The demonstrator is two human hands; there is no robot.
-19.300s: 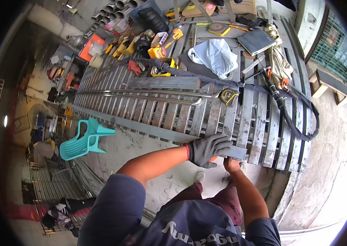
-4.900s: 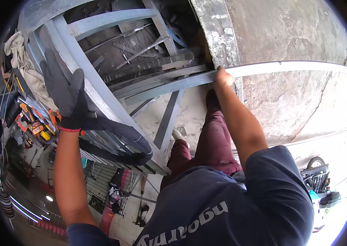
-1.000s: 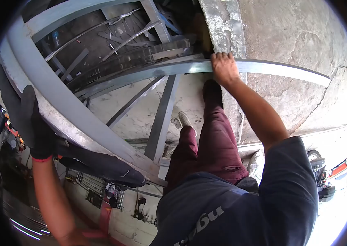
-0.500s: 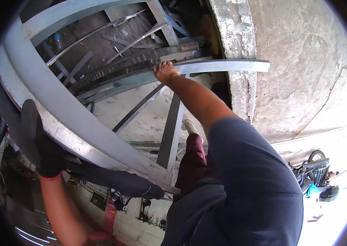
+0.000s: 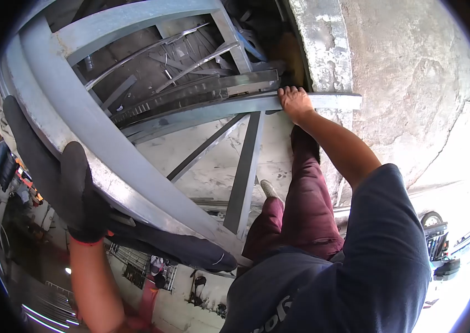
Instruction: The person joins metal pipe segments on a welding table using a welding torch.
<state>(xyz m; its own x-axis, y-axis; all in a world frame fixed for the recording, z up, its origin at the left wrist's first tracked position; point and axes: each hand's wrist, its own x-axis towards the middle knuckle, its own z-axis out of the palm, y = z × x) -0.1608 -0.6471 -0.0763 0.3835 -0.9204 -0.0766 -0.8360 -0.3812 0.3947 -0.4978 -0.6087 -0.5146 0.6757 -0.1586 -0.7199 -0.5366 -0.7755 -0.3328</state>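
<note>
My right hand (image 5: 296,102), bare, is wrapped over a grey metal bar (image 5: 337,102) near its free right end. That bar is part of a large welded frame of square tubing, with struts (image 5: 247,172) running down from it. At the left, my left hand (image 5: 82,202) wears a dark glove with a red cuff. It is on the outer edge of the frame's wide curved beam (image 5: 112,150), its long fingers along the metal. A long dark piece (image 5: 179,247) extends rightward from the glove below the beam; its kind is unclear.
Loose metal strips (image 5: 176,53) lie on the floor beyond the frame. A cracked concrete slab (image 5: 407,72) spans the upper right. A motorcycle (image 5: 437,238) stands at the right. My legs (image 5: 310,205) are right behind the frame. Racks and clutter show at lower left.
My right hand has moved right along the bar, closer to its end. The frame appears slightly further right and lower in view. Both my legs now show.
</note>
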